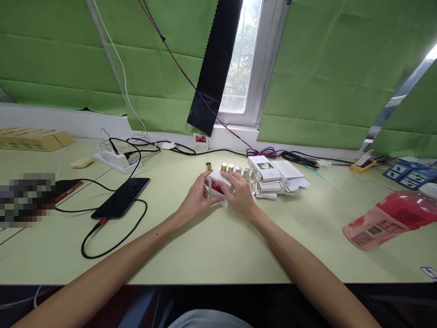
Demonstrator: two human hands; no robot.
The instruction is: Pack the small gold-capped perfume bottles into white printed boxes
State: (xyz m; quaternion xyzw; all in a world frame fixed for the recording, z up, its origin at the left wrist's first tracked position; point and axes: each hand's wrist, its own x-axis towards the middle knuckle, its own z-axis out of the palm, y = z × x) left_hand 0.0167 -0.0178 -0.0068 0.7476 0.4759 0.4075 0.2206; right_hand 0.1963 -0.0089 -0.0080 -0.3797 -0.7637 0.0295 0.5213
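A small white box (215, 187) with a red picture on its side is between my two hands on the table. My left hand (197, 197) grips its left side, thumb along the lower front. My right hand (240, 193) is closed over its right and top, fingers on the upper face. Just behind stand several small bottles with shiny caps: a dark gold cap (208, 166) on the left, a lighter gold cap (224, 167), and silver caps (246, 172) to the right. My hands and the box hide most of the bottles' bodies.
Flattened white cartons (269, 175) are piled right of the bottles. A pink-red drink bottle (378, 221) is at the right. Left are a phone (121, 199) on a black cable, a power strip (116, 160) and a yellowish mouse (82, 162). A small picture box (201, 142) stands by the wall.
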